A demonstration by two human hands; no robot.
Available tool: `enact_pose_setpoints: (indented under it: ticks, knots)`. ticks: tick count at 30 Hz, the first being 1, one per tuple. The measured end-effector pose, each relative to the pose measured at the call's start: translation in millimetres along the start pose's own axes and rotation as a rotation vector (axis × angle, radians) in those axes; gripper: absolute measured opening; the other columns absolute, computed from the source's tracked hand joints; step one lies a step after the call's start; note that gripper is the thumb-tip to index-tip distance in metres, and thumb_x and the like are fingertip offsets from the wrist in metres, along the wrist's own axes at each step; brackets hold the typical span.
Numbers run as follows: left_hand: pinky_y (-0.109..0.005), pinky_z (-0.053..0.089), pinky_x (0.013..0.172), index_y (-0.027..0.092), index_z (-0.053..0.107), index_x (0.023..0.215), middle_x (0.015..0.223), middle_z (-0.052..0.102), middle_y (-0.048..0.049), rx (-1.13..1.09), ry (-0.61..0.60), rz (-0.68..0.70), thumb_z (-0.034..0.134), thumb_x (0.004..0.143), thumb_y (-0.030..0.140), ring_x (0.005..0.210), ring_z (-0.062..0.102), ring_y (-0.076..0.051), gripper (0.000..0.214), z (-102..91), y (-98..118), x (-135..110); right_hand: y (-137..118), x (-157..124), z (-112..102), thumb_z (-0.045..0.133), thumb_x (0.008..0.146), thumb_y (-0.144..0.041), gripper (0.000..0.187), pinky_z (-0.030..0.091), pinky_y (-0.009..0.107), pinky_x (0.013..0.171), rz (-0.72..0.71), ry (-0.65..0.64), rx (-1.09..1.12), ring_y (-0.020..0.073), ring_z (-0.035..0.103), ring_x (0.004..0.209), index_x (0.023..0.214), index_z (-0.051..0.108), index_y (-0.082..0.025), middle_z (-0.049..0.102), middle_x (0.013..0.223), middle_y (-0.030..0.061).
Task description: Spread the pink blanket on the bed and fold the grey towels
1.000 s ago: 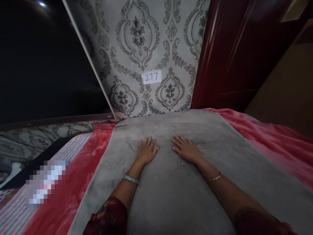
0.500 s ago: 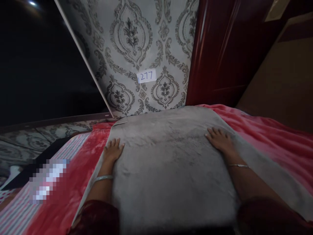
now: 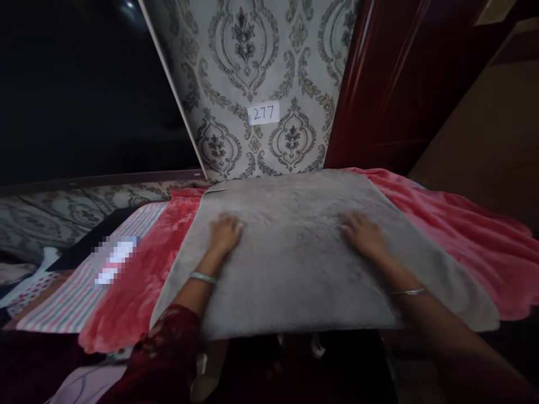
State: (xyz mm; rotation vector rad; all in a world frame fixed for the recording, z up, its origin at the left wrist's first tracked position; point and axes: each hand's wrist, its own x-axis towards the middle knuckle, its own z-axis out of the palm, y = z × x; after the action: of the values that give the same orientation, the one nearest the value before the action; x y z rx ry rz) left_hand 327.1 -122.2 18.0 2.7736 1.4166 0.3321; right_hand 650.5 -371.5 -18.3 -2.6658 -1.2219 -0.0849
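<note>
A grey, soft-looking cloth [image 3: 295, 264] lies spread over the table, with a few faint wrinkles in its far half. My left hand [image 3: 226, 234] rests palm down on its left part, fingers a little bent and slightly blurred. On the right part, my right hand [image 3: 362, 233] is also palm down, its fingers apart and blurred by motion. Neither hand appears to hold anything. A small tag or fold [image 3: 215, 189] shows at the cloth's far left corner.
Red plush fabric [image 3: 145, 269] lies under the cloth's left side and shows again at the right. Beyond it is a striped cloth [image 3: 71, 300]. A dark screen [image 3: 92, 95] stands back left, a patterned wall [image 3: 261, 73] behind, a dark red door [image 3: 391, 84] back right.
Both hands have slid inward over the grey cloth, closer to each other. The view has shifted, so the cloth's near edge now shows.
</note>
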Motion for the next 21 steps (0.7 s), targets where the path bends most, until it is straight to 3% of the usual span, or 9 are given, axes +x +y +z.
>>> enact_pose_setpoints:
  ticks: [2,4,6,8,14,21]
  knots:
    - [-0.06,0.024,0.121,0.024,0.046,0.151,0.164,0.033,-0.0121,0.003,-0.155,0.246,0.041,0.102,0.047,0.152,0.026,-0.034,0.054,19.2,41.0,-11.6,-62.0,-9.4,15.7,0.034,0.102,-0.039,0.059,0.032,0.054,0.116,-0.198,-0.053,0.027,0.0302,0.03,0.149,0.159,0.034,-0.024,0.027,0.164,0.0131]
    - [-0.064,0.018,0.121,0.028,0.035,0.157,0.168,0.023,-0.0096,-0.011,-0.198,0.348,0.039,0.101,0.053,0.155,0.016,-0.035,0.062,34.2,71.2,-27.6,-105.6,-21.7,31.7,0.033,0.102,-0.04,0.059,0.025,0.059,0.119,-0.378,-0.078,0.022,0.0304,0.023,0.152,0.159,0.032,-0.029,0.023,0.166,0.008]
    - [-0.065,0.014,0.122,0.03,0.03,0.159,0.169,0.018,-0.0074,-0.017,-0.2,0.381,0.037,0.1,0.055,0.156,0.012,-0.034,0.064,41.4,84.1,-41.8,-124.6,-32.2,42.1,0.032,0.103,-0.043,0.058,0.021,0.061,0.119,-0.441,-0.089,0.008,0.031,0.019,0.153,0.16,0.031,-0.031,0.021,0.166,0.0047]
    - [-0.063,0.012,0.123,0.031,0.029,0.16,0.17,0.018,-0.0057,-0.012,-0.214,0.386,0.035,0.101,0.055,0.156,0.011,-0.033,0.064,41.5,81.4,-50.0,-122.7,-38.2,45.3,0.031,0.103,-0.046,0.06,0.02,0.06,0.12,-0.426,-0.101,-0.002,0.0309,0.018,0.153,0.16,0.029,-0.031,0.019,0.167,0.004]
    - [-0.062,0.011,0.123,0.033,0.028,0.16,0.169,0.018,-0.0024,0.041,-0.244,0.283,0.034,0.1,0.055,0.157,0.01,-0.033,0.064,27.8,24.6,-68.3,-58.1,-45.7,36.9,0.026,0.102,-0.05,0.063,0.022,0.06,0.12,-0.318,-0.14,-0.037,0.0306,0.018,0.153,0.161,0.028,-0.029,0.02,0.167,0.0052]
    - [-0.063,0.018,0.121,0.025,0.029,0.16,0.168,0.021,-0.008,0.16,-0.209,-0.059,0.032,0.101,0.051,0.155,0.014,-0.035,0.064,2.9,-71.5,-132.4,74.7,-87.8,18.6,0.026,0.1,-0.05,0.066,0.026,0.059,0.119,0.061,-0.162,-0.125,0.0314,0.023,0.151,0.16,0.032,-0.024,0.024,0.165,0.0082]
